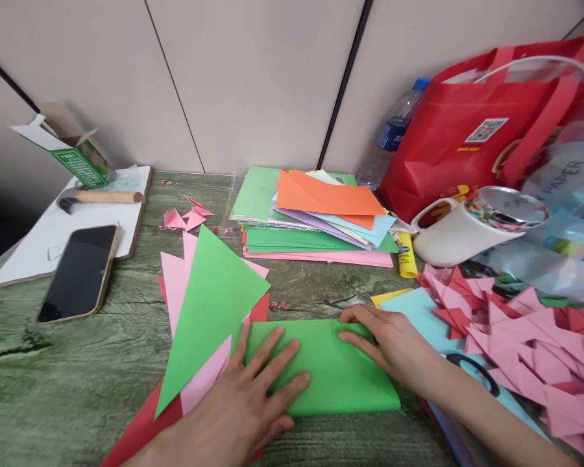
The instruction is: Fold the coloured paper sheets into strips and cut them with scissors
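A folded sheet of green paper (340, 373) lies before me on the table. My left hand (253, 383) rests flat on its left part, fingers spread. At the sheet's upper right edge, my right hand (384, 340) is curled, thumb and fingers closed on the paper's edge. Beside my left hand lies a green paper triangle (209, 311), on top of pink sheets (172, 279) and a red sheet (148, 421). Part of that layered pile is hidden under my left hand and forearm.
A paper stack (316, 253) sits at the back, with a glue stick (407, 256) by it. On the right are folded pink and red pieces (525, 344), black-handled scissors (474, 373), a white mug (442, 237) and a red bag (448, 130). Leftward lies a phone (80, 272).
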### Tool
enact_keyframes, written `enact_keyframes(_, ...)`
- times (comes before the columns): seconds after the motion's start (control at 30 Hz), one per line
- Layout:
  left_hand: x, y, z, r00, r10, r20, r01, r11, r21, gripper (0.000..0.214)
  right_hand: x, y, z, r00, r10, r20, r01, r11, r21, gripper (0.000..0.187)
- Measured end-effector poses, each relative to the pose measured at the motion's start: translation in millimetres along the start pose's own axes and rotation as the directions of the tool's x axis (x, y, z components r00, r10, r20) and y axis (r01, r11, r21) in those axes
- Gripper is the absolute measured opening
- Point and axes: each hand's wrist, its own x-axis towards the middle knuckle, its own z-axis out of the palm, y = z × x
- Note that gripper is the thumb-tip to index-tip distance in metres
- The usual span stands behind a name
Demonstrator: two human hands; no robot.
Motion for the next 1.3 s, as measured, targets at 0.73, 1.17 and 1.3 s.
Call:
enact_keyframes(0.73, -7, 5, 22.1, 0.995, -0.041, -0.095, 0.055, 0.987, 0.151, 0.053, 0, 2, 3, 1.000, -0.008, -0.020, 0.009, 1.000, 0.017, 0.018)
enact_keyframes(1.17, -7, 5, 19.8, 0.996, -0.043, -0.082, 0.057, 0.983, 0.176, 0.058, 2, 1, 1, 1.000, -0.003, 0.005, 0.003, 0.999, 0.037, 0.013)
enact_keyframes(1.3, -7, 5, 20.6, 0.996, -0.043, -0.079, 0.057, 0.982, 0.178, 0.058, 2, 1, 0, 1.000, -0.009, 0.002, 0.009, 0.999, 0.042, 0.012)
